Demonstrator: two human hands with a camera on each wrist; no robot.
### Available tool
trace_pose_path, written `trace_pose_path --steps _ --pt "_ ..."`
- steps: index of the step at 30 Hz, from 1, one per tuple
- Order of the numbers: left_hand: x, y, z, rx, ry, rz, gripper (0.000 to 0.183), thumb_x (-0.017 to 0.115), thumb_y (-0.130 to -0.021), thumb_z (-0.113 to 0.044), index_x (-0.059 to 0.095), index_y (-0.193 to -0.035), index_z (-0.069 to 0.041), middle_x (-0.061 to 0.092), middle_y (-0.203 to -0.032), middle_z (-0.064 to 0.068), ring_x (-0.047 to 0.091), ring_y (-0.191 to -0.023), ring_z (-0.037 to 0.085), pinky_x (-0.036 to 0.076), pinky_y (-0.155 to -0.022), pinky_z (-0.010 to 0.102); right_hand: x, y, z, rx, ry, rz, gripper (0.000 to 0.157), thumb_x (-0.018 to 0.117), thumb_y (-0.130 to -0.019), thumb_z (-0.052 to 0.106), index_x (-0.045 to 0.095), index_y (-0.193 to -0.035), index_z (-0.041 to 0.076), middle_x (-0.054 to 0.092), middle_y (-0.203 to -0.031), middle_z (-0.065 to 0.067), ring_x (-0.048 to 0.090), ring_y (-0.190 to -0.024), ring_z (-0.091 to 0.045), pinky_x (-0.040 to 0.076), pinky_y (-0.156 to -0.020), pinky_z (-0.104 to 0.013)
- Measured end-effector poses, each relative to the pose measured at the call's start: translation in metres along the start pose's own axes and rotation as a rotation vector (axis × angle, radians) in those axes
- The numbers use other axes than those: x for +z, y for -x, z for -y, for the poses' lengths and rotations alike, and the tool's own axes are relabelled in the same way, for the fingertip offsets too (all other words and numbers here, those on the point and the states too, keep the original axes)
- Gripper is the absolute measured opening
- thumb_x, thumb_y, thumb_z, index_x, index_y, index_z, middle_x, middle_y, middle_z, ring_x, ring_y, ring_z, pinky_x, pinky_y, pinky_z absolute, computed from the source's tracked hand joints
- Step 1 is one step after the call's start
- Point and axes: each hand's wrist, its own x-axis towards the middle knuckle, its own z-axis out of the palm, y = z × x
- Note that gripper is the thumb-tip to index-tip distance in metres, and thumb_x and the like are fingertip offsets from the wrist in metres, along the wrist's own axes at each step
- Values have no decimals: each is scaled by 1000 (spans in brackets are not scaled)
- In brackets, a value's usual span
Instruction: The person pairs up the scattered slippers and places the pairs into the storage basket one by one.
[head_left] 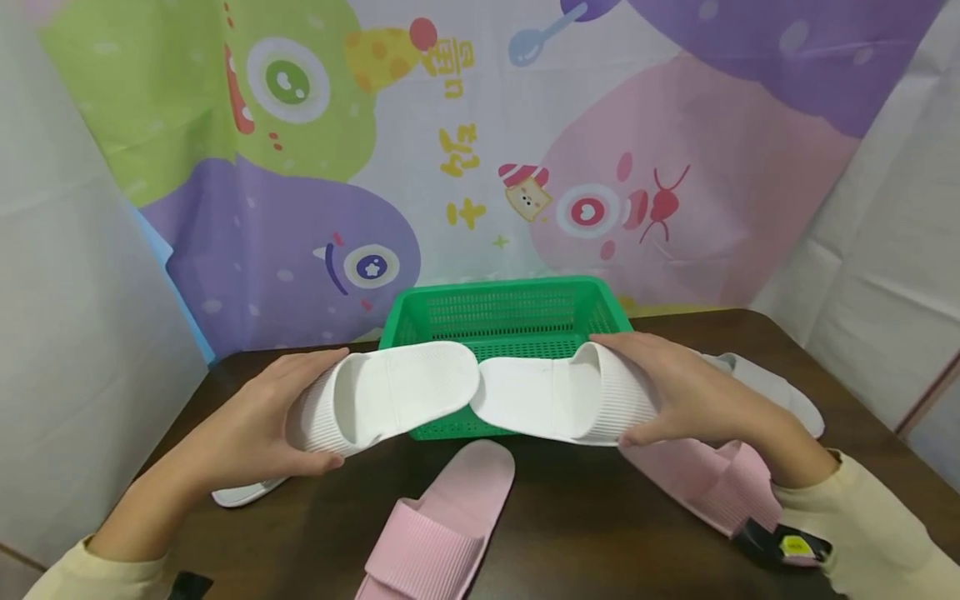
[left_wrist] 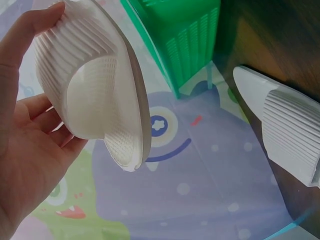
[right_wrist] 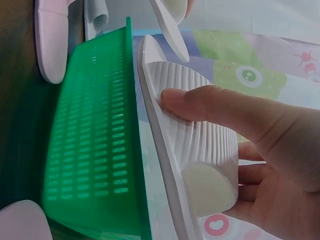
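Observation:
My left hand [head_left: 258, 421] grips a white slipper [head_left: 420, 379] by its ribbed strap, thumb on one side and fingers on the other. A second white slipper [head_left: 525, 396] is held the same way by my right hand [head_left: 693, 392]. Both slippers are raised in front of the green basket [head_left: 517, 289], their heel ends meeting or overlapping in the head view. The right wrist view shows the thumb pressing the strap of the right slipper [right_wrist: 182, 85]. Part of the basket is hidden behind the slippers.
On the dark table [head_left: 570, 517] lie a pink slipper [head_left: 442, 533] at the front and another pink slipper [head_left: 697, 475] under my right forearm. A pale slipper [head_left: 780, 392] lies at the right. Another white slipper [left_wrist: 292, 135] lies at the left, mostly hidden by my left arm in the head view.

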Motion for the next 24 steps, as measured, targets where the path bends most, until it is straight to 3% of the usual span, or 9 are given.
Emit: trace_pose_path --steps 24 --pt "-5 -7 -2 -17 10 42 95 88 -61 -32 44 -142 -11 57 -131 9 52 -110 20 50 -78 37 1 -4 1 9 4 3 98 90 -56 30 45 -141 8 56 -134 -6 53 -114 -24 51 -90 -46"
